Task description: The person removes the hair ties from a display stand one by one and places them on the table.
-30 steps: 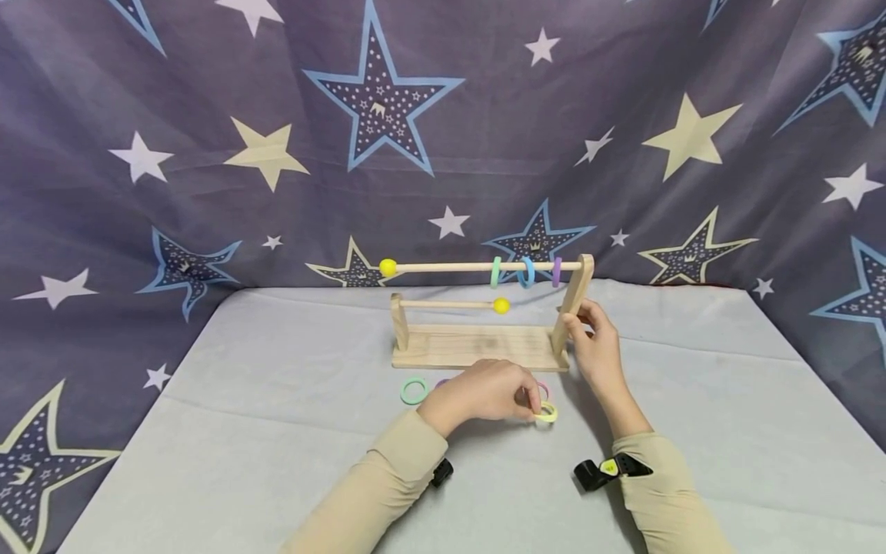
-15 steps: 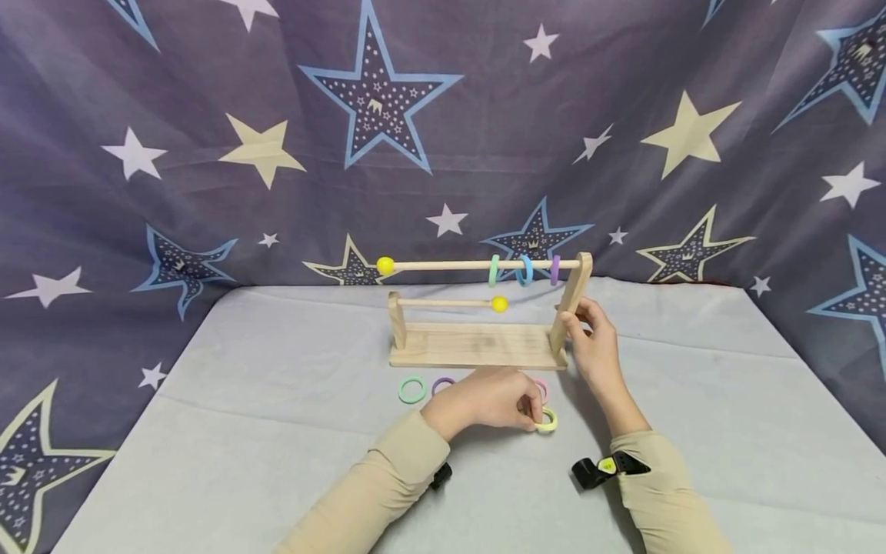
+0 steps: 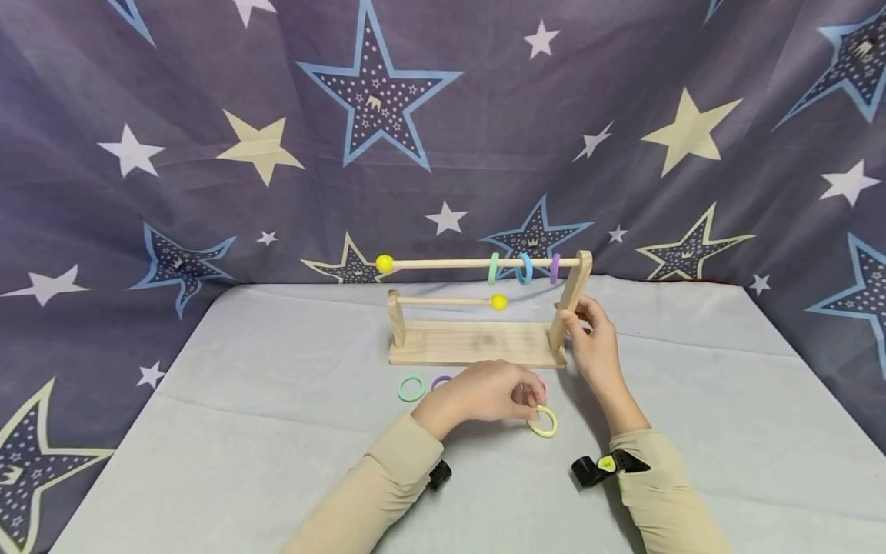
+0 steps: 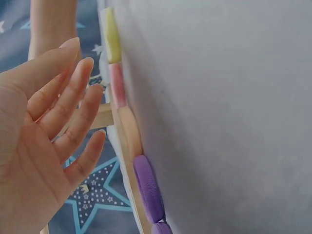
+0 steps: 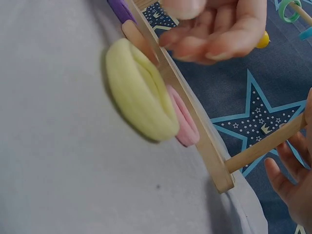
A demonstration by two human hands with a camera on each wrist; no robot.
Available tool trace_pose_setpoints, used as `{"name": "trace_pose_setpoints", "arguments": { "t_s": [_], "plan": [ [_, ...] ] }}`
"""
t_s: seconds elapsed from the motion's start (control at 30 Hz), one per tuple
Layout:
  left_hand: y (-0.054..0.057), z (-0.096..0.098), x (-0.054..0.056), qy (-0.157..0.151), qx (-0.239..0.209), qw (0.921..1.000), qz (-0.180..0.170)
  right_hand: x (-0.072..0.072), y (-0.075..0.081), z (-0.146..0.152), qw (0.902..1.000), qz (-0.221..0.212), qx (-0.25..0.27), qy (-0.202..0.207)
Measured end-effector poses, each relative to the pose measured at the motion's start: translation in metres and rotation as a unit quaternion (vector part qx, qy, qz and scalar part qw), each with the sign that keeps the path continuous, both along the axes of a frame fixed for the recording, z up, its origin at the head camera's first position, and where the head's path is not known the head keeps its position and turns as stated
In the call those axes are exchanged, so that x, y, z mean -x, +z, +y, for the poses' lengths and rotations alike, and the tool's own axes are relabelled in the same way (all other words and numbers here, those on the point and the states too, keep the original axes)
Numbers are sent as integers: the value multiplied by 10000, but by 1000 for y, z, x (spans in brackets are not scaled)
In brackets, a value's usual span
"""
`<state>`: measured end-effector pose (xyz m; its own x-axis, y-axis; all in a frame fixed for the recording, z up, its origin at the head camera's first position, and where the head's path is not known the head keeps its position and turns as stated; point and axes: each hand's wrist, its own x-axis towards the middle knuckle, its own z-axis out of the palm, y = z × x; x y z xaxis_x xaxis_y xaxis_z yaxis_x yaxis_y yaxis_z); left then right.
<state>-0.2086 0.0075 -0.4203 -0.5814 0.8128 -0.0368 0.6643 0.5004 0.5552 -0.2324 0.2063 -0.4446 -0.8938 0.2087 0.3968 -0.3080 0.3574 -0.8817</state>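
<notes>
My left hand (image 3: 493, 391) hovers over the table with loosely bent fingers. Just beyond its fingertips a yellow ring (image 3: 545, 434) lies on the cloth; the left wrist view shows a gap between that hand (image 4: 46, 131) and the yellow ring (image 4: 112, 36). My right hand (image 3: 597, 346) holds the right upright of a wooden stand (image 3: 477, 345), thumb in front and fingers behind. Green (image 3: 494, 268), blue (image 3: 529, 269) and purple (image 3: 554, 268) rings hang on the stand's upper rod. A pink ring (image 5: 184, 119) lies behind the yellow one.
On the cloth before the stand lie a green ring (image 3: 401, 389), a purple ring (image 4: 148, 187) and an orange ring (image 4: 129, 131), the latter hidden by my left hand in the head view. Yellow balls cap the upper rod (image 3: 443, 264) and lower rod (image 3: 446, 301). A star-patterned curtain (image 3: 443, 138) hangs behind.
My left fingers pinched the yellow ring earlier and have let it go; it now lies slightly nearer the front. The right hand has stayed on the upright.
</notes>
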Motion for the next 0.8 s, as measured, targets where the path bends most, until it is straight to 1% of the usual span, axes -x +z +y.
{"name": "trace_pose_setpoints", "arguments": {
  "t_s": [0.13,0.27,0.37,0.47,0.53,0.7,0.77,0.8],
  "plan": [
    [3,-3,-1,222,-402,9989,27,1,-1,1,10000,36,-17,-21],
    [7,-5,-3,470,-871,9950,119,1,-2,1,10000,56,29,-6],
    [8,-5,-4,755,-1088,9903,420,1,-1,1,10000,68,18,7],
    [10,-4,-6,1074,-1242,9833,779,2,-1,1,10000,80,3,-5],
    [11,-3,-6,1266,-1353,9781,949,2,-2,1,10000,81,36,2],
    [13,-2,-7,1736,-1677,9643,1088,2,-2,0,10000,18,90,3],
    [13,-1,-7,1920,-1810,9583,1099,-1,2,-2,10000,-28,90,9],
    [13,-1,-8,1995,-1881,9554,1098,-4,6,-3,10000,-33,48,7]
  ]
}}
